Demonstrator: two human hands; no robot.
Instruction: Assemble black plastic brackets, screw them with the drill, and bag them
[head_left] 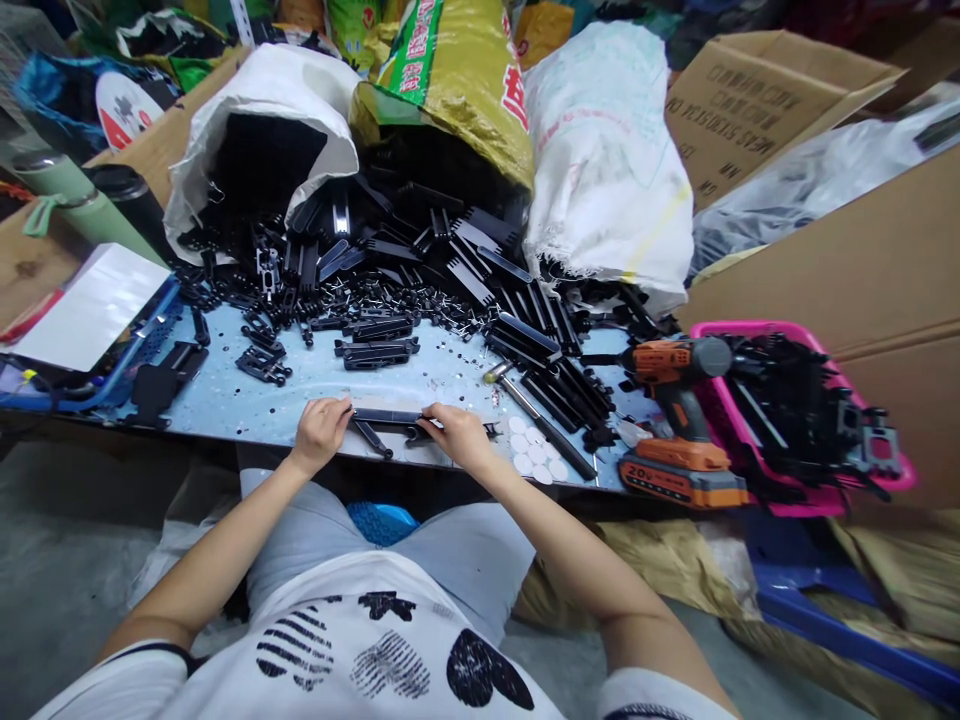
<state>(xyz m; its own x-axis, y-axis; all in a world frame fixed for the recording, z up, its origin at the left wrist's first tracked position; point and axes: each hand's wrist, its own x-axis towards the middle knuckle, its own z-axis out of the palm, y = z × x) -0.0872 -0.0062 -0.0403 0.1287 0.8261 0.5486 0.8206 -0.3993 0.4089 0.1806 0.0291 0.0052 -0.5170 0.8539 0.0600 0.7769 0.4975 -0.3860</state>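
Observation:
A long black plastic bar spans the space between my hands at the table's front edge. My left hand pinches its left end. At the other end my right hand grips it between thumb and fingers. A short black arm slants down below the bar; whether it is joined on I cannot tell. Beyond my hands lie two assembled black plastic pieces. Several white round discs and a hammer lie to the right of my right hand.
Black parts and small screws spill from a white sack and a yellow sack. An orange cordless drill and a pink basket of black parts stand right. A blue tray and green bottle are left.

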